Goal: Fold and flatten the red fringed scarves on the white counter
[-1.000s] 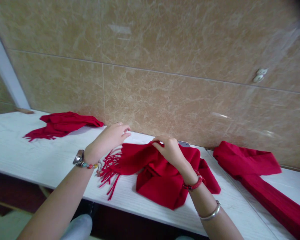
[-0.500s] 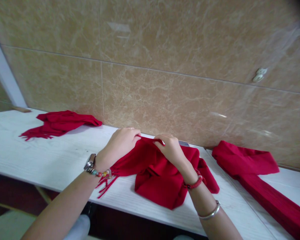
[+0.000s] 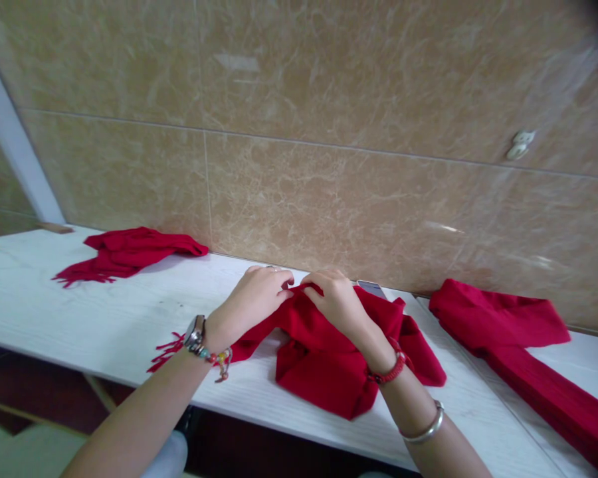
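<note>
A red fringed scarf (image 3: 323, 358) lies bunched on the white table (image 3: 80, 312) in front of me. My left hand (image 3: 256, 299) pinches its upper edge, fingers closed on the cloth. My right hand (image 3: 336, 299) grips the same edge right beside it, the two hands almost touching. The scarf's fringe (image 3: 167, 348) trails out to the left under my left wrist, which wears a watch and a bead bracelet. My right wrist carries a red cord and a silver bangle.
Another red scarf (image 3: 127, 252) lies crumpled at the far left by the tiled wall (image 3: 329, 133). A third, long red scarf (image 3: 523, 352) stretches along the right. A small grey object (image 3: 371, 287) peeks out behind the middle scarf. The table's front edge is near me.
My left hand has moved right along the scarf's edge until it meets my right hand, dragging the fringed end with it. The right hand has stayed in place.
</note>
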`<state>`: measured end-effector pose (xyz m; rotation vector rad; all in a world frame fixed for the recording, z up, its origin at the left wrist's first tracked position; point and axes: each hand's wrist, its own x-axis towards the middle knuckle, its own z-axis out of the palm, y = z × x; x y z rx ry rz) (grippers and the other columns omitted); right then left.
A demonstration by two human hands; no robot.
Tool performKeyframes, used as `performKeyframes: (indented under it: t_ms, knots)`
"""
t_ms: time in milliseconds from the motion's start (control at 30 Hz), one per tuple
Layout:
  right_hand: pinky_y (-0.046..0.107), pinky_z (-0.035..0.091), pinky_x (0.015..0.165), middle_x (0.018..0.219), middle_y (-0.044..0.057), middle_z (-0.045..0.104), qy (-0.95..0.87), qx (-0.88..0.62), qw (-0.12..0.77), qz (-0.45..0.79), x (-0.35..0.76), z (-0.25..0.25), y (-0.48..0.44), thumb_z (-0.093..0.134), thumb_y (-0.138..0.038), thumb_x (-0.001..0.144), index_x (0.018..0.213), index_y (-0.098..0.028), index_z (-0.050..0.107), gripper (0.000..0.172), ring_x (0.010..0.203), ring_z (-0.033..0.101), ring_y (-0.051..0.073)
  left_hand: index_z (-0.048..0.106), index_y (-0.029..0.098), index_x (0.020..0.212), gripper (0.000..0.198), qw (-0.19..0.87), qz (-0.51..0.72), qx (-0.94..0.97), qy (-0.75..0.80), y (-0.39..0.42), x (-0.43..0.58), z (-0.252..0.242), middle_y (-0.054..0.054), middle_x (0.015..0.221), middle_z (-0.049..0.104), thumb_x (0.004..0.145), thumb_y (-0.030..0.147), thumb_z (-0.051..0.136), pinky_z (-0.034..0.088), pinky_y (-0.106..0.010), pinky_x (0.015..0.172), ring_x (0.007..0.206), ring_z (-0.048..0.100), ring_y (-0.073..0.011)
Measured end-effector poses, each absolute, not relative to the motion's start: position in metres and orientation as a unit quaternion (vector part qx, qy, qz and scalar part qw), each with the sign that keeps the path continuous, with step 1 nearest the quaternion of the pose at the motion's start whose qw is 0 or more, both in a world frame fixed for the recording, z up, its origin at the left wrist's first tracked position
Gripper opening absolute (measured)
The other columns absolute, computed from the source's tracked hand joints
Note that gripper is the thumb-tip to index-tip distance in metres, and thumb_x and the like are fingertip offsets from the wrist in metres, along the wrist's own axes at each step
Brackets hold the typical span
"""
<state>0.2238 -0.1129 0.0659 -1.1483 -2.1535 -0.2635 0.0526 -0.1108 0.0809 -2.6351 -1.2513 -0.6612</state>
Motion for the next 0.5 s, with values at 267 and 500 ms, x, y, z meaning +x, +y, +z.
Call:
performKeyframes:
  t_ms: [267,500]
  knots:
    - [0.028,0.041,0.077,0.079,0.005,0.068,-0.821,-0.437,0.351,-0.105,0.23,0.065,-0.117,0.055,-0.01,0.077,0.078,-0.018,0.065,0.013,0.078,0.059,0.017,0.06,0.017,0.093,0.016,0.079,-0.243,-0.88,-0.401,-0.117,0.064,0.08,-0.005,0.09,0.067,0.081,0.026,0.053,0.043,-0.032,0.078,0.083,0.061,-0.02]
    - [0.029,0.042,0.077,0.08,0.005,0.068,-0.817,-0.452,0.336,-0.122,0.242,0.063,-0.113,0.055,-0.016,0.079,0.079,-0.019,0.066,0.011,0.078,0.061,0.018,0.061,0.016,0.087,0.025,0.163,-0.241,-0.843,-0.452,-0.108,0.047,0.08,-0.007,0.087,0.067,0.083,0.011,0.037,0.043,-0.033,0.077,0.08,0.062,-0.0208]
